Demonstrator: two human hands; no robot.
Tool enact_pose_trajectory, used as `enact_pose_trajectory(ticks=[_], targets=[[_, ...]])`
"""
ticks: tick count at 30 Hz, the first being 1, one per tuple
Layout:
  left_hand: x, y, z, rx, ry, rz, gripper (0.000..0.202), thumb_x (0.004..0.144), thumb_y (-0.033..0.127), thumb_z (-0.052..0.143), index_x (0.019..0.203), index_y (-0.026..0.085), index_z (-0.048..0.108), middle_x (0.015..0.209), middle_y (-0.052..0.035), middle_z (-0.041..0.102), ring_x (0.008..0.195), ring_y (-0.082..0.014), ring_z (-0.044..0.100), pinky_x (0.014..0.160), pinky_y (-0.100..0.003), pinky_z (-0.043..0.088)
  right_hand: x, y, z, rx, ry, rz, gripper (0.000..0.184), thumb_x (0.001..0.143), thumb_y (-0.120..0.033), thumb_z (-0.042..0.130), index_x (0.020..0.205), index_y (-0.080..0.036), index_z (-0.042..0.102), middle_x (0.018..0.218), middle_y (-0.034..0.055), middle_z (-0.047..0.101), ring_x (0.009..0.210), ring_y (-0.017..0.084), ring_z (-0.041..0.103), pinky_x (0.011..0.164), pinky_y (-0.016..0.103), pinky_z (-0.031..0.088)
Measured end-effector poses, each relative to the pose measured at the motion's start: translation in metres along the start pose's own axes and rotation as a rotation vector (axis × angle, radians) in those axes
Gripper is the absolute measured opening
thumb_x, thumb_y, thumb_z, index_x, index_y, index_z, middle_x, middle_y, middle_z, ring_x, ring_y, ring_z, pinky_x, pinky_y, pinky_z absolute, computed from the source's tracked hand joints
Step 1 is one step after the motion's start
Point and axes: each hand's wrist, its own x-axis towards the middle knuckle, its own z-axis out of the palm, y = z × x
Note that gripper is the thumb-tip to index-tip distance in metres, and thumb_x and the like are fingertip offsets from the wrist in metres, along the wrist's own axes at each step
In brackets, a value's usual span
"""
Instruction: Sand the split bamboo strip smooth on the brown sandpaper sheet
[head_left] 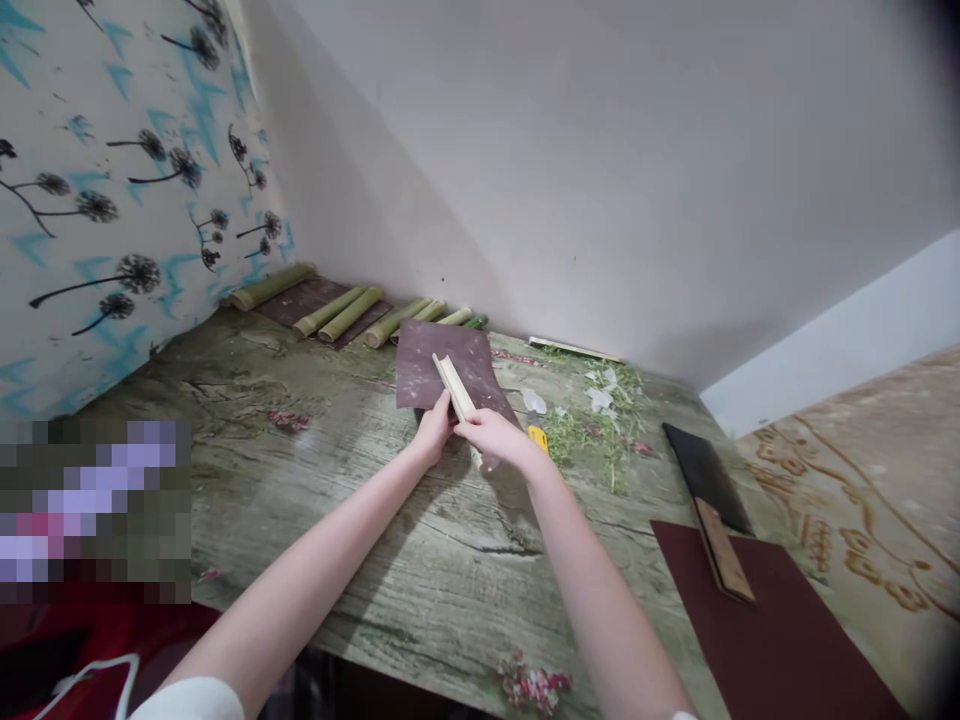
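Note:
Both hands are closed around a pale split piece of bamboo (457, 386), held at a slant above the table. My left hand (433, 432) grips its left side with the thumb along it. My right hand (491, 438) pinches it from the right, nearer its lower end. Behind and under the bamboo is a dusty brown sheet of sandpaper (420, 362), curved at its right side. Whether my left fingers also touch the sheet is hidden. Just right of my right hand lies a utility knife (538, 437) with a yellow handle.
Several green bamboo pieces (351, 313) line the back wall, some on another brown sheet (296, 303). Green shavings (616, 440) and a thin strip (576, 349) lie at right. A cleaver (720, 545) rests partly on a dark red sheet (795, 630).

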Motion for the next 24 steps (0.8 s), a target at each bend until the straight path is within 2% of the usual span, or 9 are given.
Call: enact_pose_trajectory(ticks=[3, 9, 12, 15, 17, 21, 24], targets=[[0.006, -0.005, -0.001, -0.112, -0.015, -0.040, 0.042, 0.073, 0.048, 0.046, 0.082, 0.011, 0.064, 0.072, -0.0065, 0.065, 0.068, -0.0172, 0.060, 0.065, -0.027, 0.046, 0.005, 0.004, 0.003, 0.074, -0.002, -0.012, 0.021, 0.072, -0.033, 0.043, 0.062, -0.015, 0.049, 0.052, -0.0044, 0.042, 0.044, 0.006, 0.035, 0.040, 0.016, 0.024], [0.015, -0.013, -0.004, -0.197, -0.030, -0.071, 0.045, 0.066, 0.051, 0.054, 0.082, 0.010, 0.063, 0.069, -0.0064, 0.064, 0.065, -0.0171, 0.060, 0.063, -0.026, 0.046, 0.016, 0.008, 0.020, 0.210, 0.105, -0.055, 0.019, 0.073, -0.030, 0.040, 0.061, -0.016, 0.043, 0.050, -0.0052, 0.040, 0.044, 0.006, 0.035, 0.040, 0.017, 0.024], [0.019, -0.014, -0.004, -0.293, -0.035, -0.057, 0.041, 0.066, 0.048, 0.056, 0.083, 0.011, 0.063, 0.072, -0.0058, 0.064, 0.066, -0.0165, 0.060, 0.063, -0.026, 0.046, 0.013, 0.008, 0.015, 0.257, 0.010, -0.049, 0.019, 0.072, -0.031, 0.044, 0.060, -0.017, 0.044, 0.050, -0.0054, 0.039, 0.043, 0.006, 0.033, 0.040, 0.017, 0.024], [0.020, -0.014, -0.003, -0.344, -0.055, -0.044, 0.045, 0.067, 0.052, 0.053, 0.082, 0.011, 0.063, 0.071, -0.0065, 0.064, 0.065, -0.0172, 0.060, 0.062, -0.026, 0.046, 0.010, 0.009, 0.010, 0.347, -0.082, -0.039, 0.018, 0.072, -0.033, 0.046, 0.064, -0.017, 0.045, 0.049, -0.0056, 0.040, 0.042, 0.006, 0.034, 0.040, 0.018, 0.025], [0.020, -0.015, -0.002, -0.321, -0.039, -0.046, 0.048, 0.066, 0.055, 0.051, 0.081, 0.011, 0.063, 0.070, -0.0072, 0.064, 0.065, -0.0182, 0.060, 0.062, -0.027, 0.046, 0.013, 0.011, 0.013, 0.373, -0.048, -0.050, 0.018, 0.073, -0.032, 0.045, 0.064, -0.017, 0.045, 0.049, -0.0060, 0.039, 0.041, 0.006, 0.033, 0.040, 0.017, 0.025], [0.020, -0.017, -0.003, -0.254, -0.008, -0.081, 0.049, 0.065, 0.057, 0.052, 0.079, 0.011, 0.063, 0.067, -0.0079, 0.064, 0.067, -0.0197, 0.061, 0.061, -0.026, 0.046, 0.023, 0.015, 0.025, 0.329, 0.115, -0.120, 0.020, 0.073, -0.031, 0.044, 0.059, -0.017, 0.041, 0.050, -0.0060, 0.037, 0.044, 0.006, 0.034, 0.040, 0.017, 0.025], [0.021, -0.017, -0.003, -0.236, 0.001, -0.092, 0.050, 0.065, 0.058, 0.052, 0.080, 0.012, 0.063, 0.066, -0.0075, 0.064, 0.065, -0.0190, 0.061, 0.060, -0.026, 0.046, 0.027, 0.017, 0.029, 0.326, 0.122, -0.133, 0.018, 0.073, -0.029, 0.043, 0.059, -0.017, 0.042, 0.050, -0.0058, 0.040, 0.045, 0.006, 0.035, 0.040, 0.017, 0.026]])
